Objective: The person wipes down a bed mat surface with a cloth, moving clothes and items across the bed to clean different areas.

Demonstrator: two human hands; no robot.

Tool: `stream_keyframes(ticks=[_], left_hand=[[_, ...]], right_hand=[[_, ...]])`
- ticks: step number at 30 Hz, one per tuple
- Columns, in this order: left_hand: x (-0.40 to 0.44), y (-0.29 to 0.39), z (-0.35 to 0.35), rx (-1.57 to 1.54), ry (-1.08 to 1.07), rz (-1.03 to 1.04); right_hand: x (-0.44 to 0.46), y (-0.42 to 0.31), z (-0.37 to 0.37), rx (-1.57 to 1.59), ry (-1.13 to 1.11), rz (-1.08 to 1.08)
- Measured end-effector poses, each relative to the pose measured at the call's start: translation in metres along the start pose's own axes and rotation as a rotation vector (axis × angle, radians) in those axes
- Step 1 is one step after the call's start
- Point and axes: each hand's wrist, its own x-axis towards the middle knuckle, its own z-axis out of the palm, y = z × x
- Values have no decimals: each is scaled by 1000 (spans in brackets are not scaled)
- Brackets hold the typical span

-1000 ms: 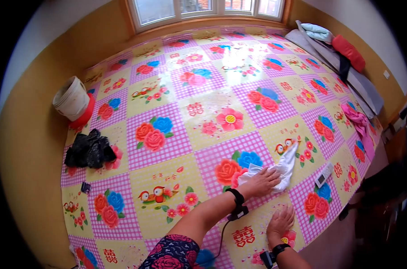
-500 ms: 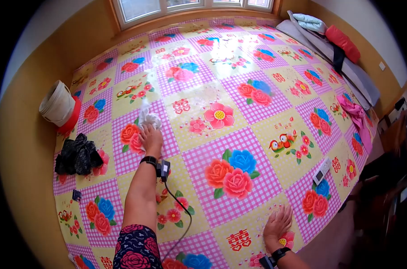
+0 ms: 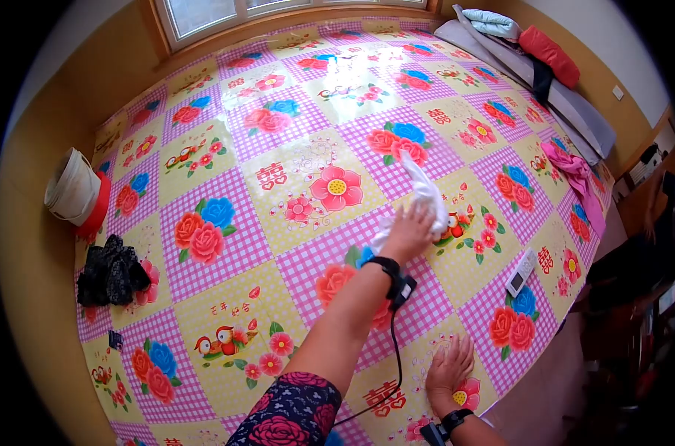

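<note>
My left hand [image 3: 410, 229] presses down on a crumpled white cloth [image 3: 427, 195], with its fingers over it; one end of the cloth trails away toward the window. Beneath lies a glossy sheet [image 3: 300, 273] printed with flowers and checks. Lower right, my right hand [image 3: 449, 369] rests flat on the sheet near its front edge, fingers spread and holding nothing. Both wrists wear black straps with small devices, and a cable runs from the left one. A white remote control [image 3: 520, 273] lies to the right of my hands.
At the left wall are a whitish bucket [image 3: 71, 186] in something red, a black crumpled cloth [image 3: 111, 273] and a small dark packet [image 3: 115, 340]. Pink fabric [image 3: 575, 178] lies on the right edge. Folded bedding [image 3: 549, 59] is at the back right, a window [image 3: 204, 15] behind.
My left hand has swept the white cloth far to the left, then back to the right. My right hand stays flat on the sheet. The whole view has shifted slightly.
</note>
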Motion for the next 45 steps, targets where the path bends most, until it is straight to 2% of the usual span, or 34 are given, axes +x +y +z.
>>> stream_keyframes(ticks=[2,5,9,16,19,23,31,34,37,40,42,45], left_hand=[[-20,28,-6,-21,-93,69],[-68,52,-7,-53,-96,153],[-160,76,-24,-107,-36,181],[-332,123,-82,-50,-160,-85],[-376,140,-80,13,-66,-295],[-378,149,-74,94,30,-348],[-383,150,-66,165,134,-323],[-386,150,-63,174,126,-340],[-385,151,-63,161,133,-338],[-386,153,-63,173,129,-341],[-382,155,-65,196,131,-361],[-380,157,-67,214,123,-368]], right_hand=[[-3,1,-1,-3,-3,-7],[-3,0,-2,0,-12,8],[-4,7,14,-19,113,-13],[-4,4,11,-15,160,5],[-1,5,12,-1,179,5],[-4,6,11,37,197,12],[-4,15,6,196,171,-3],[-3,31,-4,269,71,-62],[25,91,-15,436,-222,-277],[59,159,4,468,83,-400],[87,196,3,406,265,-352],[130,255,10,237,223,-216]])
